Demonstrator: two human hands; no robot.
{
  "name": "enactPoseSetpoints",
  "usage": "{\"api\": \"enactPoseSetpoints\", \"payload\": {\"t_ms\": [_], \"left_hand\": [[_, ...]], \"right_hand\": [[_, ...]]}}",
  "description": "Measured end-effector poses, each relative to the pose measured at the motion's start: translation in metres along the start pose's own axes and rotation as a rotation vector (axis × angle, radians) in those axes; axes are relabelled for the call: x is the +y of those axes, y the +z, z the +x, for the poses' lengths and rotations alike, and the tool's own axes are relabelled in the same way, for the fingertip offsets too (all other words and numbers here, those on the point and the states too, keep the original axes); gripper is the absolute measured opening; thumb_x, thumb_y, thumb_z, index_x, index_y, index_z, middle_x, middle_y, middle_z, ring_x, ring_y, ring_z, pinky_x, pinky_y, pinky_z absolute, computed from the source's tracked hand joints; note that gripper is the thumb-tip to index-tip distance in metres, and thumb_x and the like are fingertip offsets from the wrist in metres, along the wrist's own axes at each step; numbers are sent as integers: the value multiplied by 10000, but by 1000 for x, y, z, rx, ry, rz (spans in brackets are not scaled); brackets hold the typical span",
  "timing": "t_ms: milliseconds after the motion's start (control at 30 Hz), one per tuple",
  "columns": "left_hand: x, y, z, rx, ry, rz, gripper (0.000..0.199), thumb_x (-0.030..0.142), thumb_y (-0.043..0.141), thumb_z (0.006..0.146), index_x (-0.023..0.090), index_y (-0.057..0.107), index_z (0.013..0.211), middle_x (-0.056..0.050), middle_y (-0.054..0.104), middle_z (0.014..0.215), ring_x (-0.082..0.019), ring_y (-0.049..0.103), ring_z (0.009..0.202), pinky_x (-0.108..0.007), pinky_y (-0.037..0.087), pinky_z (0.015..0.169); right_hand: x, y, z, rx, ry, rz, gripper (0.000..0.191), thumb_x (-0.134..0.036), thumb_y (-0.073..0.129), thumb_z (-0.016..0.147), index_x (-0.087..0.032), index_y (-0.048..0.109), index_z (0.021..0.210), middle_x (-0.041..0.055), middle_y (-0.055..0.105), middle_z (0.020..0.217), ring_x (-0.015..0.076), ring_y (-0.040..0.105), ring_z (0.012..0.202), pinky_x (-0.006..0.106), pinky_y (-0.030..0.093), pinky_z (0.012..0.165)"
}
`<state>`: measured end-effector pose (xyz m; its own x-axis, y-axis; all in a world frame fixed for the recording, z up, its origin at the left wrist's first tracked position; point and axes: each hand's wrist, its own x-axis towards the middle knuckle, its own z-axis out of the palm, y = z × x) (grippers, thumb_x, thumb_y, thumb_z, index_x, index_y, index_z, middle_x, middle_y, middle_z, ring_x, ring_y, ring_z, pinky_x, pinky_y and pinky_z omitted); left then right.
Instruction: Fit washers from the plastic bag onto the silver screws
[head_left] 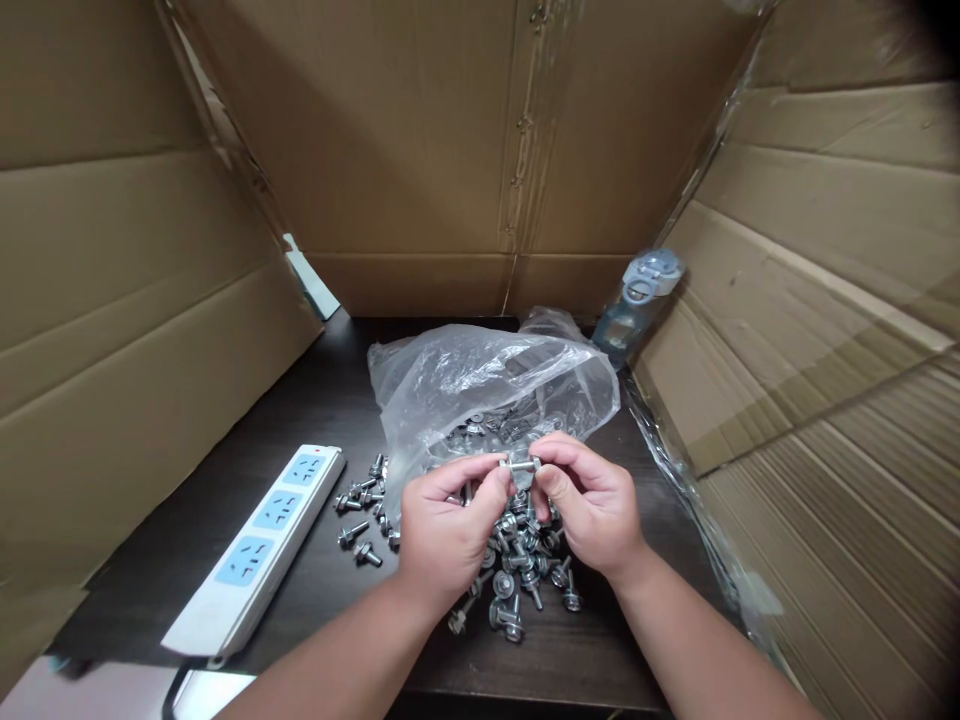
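Between my two hands a small silver bolt (522,466) lies level, its shank bare in the middle. The thumb and index finger of my left hand (448,525) pinch its left end. My right hand (596,505) pinches the right end, where a wider metal piece shows; whether that is a head or a nut I cannot tell. Below and around the hands lies a loose pile of flanged bolts (517,560), partly hidden by my fingers. More metal pieces sit inside the clear plastic bag (480,365) just behind.
A white power strip (259,545) with blue sockets lies at the left of the dark table (300,590). A water bottle (634,305) leans at the back right. Cardboard walls (420,150) enclose the back and both sides. A pale flat object (311,280) stands in the back left corner.
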<state>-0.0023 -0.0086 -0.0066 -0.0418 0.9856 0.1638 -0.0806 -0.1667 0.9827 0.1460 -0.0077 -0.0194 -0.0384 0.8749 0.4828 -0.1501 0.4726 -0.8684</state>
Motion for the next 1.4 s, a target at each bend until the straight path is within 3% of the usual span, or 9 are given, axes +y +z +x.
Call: {"api": "enactPoseSetpoints", "payload": {"t_ms": [133,367,633,800,933,1067,1400], "left_hand": [[6,2,1,13,192,138,111,227,682,778,141,744,810,-37,667,638,-103,600,571,-204,499,566],[6,2,1,10,475,342,95,152,652,792,116,723,844,-54,689,703,-108,627,601,-185,495,561],[3,-2,2,-102,682,425,194,55,641,762,119,684,940,-41,643,710,-84,552,570,-190,447,535],[2,-5,6,-180,763,433,282,14,648,735,119,661,996,-39,631,742,-84,553,605,-192,456,571],[3,-7,7,-242,756,427,325,10,642,740,128,656,1042,-27,618,739,-76,533,595,-189,450,572],[4,-6,5,-155,668,442,173,63,639,766,124,690,920,-47,653,738,-97,583,622,-186,461,571],[10,0,-2,-69,432,413,107,152,635,779,163,733,736,-51,687,741,-118,600,625,-194,460,571]], "right_hand": [[1,1,-1,7,0,-28,140,-144,553,910,-206,657,982,39,565,955,35,552,504,182,435,443],[0,1,0,-29,-66,-190,111,-172,508,932,-145,614,910,27,543,795,55,499,489,210,403,459],[-5,1,4,-67,-43,-387,378,-281,401,972,-164,461,619,5,428,570,106,411,538,256,360,542],[-3,2,4,-56,104,-371,443,-362,377,982,-167,417,586,-16,373,499,89,362,475,240,321,492],[1,3,1,-49,211,-263,461,-425,372,983,-170,386,599,-33,348,482,71,349,431,222,290,450],[1,3,0,-76,241,-183,445,-442,362,988,-166,423,643,-38,386,477,65,386,401,211,310,438],[-1,0,1,-125,151,-260,378,-377,357,1000,-163,513,729,-3,478,555,104,470,517,244,397,556]]}}
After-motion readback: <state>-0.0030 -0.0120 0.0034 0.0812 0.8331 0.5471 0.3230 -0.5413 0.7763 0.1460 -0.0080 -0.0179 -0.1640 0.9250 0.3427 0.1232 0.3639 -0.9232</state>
